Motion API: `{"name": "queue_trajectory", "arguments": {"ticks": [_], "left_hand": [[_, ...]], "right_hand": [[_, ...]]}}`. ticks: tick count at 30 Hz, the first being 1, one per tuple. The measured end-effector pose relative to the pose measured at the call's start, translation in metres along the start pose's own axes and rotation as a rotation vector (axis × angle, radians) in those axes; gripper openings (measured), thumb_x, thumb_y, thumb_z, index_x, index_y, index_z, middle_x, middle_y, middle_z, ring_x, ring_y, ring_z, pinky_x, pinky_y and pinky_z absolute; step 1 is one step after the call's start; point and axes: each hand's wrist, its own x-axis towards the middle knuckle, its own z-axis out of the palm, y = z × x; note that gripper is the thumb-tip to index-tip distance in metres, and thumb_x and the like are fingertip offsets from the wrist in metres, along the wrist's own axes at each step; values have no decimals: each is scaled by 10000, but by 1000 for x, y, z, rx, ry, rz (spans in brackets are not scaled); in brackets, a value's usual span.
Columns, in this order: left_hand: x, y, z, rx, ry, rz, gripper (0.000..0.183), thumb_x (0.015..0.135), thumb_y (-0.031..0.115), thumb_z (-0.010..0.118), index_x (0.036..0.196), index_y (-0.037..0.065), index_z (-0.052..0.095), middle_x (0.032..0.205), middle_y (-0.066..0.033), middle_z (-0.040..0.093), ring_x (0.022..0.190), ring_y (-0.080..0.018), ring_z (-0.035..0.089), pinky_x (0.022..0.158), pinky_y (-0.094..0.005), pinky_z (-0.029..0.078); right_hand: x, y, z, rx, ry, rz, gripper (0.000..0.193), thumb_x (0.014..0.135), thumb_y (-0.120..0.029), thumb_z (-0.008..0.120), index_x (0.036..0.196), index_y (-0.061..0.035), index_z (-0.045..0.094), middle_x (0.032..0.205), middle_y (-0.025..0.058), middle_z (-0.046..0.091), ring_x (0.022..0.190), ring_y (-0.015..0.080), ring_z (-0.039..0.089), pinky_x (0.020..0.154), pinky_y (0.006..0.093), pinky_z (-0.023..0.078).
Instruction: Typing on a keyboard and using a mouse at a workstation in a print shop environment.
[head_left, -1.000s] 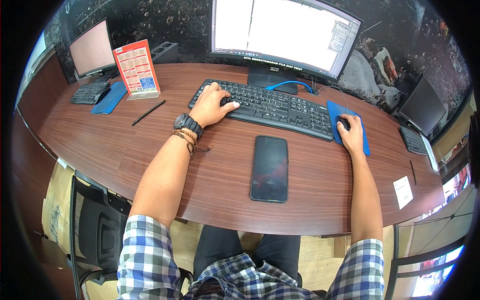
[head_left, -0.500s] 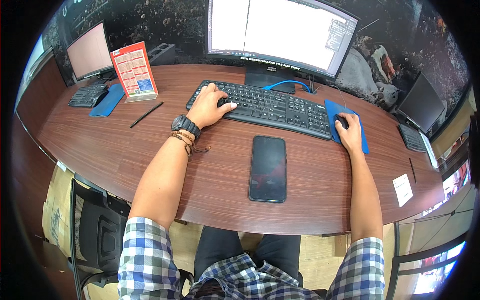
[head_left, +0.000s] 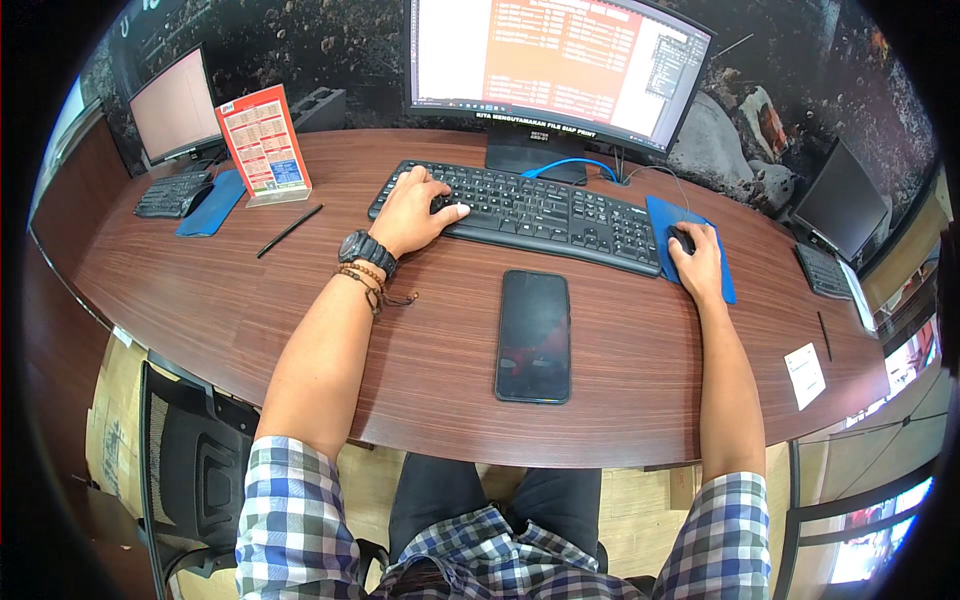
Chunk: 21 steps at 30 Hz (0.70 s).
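Observation:
My left hand (head_left: 413, 215) rests on the left end of a black keyboard (head_left: 540, 212), thumb stretched out and fingers bent over the keys, gripping nothing. At the keyboard's right end, my right hand (head_left: 700, 260) is wrapped over a black computer mouse (head_left: 680, 240) on a blue mouse pad (head_left: 724, 275). Behind the keyboard stands a curved monitor (head_left: 445, 60), showing an orange page with rows of pale text. A black smartphone (head_left: 533, 335) lies on the desk between my forearms, its screen dark.
Left on the wooden desk (head_left: 430, 420) are a pen (head_left: 290, 230), a red-and-white sign in a stand (head_left: 262, 140), another keyboard (head_left: 172, 194) and a monitor (head_left: 175, 105). A white paper slip (head_left: 804, 376) and a dark monitor (head_left: 843, 207) are at the right. An office chair (head_left: 195, 450) stands lower left.
The monitor's picture has gone from a mostly white page to an orange one with text. Both hands keep their places on the keyboard and the mouse.

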Motion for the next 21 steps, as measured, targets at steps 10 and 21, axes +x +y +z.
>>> {"name": "queue_trajectory", "arguments": {"ticks": [10, 21], "left_hand": [[0, 1, -2, -13, -23, -39, 513, 860, 440, 725, 1107, -9, 714, 1070, -163, 564, 1060, -325, 521, 954, -407, 442], [0, 7, 16, 162, 12, -77, 621, 894, 621, 591, 1174, 78, 701, 1239, -215, 493, 1238, -386, 385, 1083, -534, 278]], "right_hand": [[-1, -4, 0, 26, -12, 7, 347, 823, -231, 682, 1129, -68, 689, 1168, 162, 600, 1124, 342, 578, 980, 407, 457], [-1, -7, -4, 81, -55, -103, 312, 812, -189, 687, 1092, -51, 694, 1133, 155, 609, 1093, 335, 590, 966, 392, 459]]}}
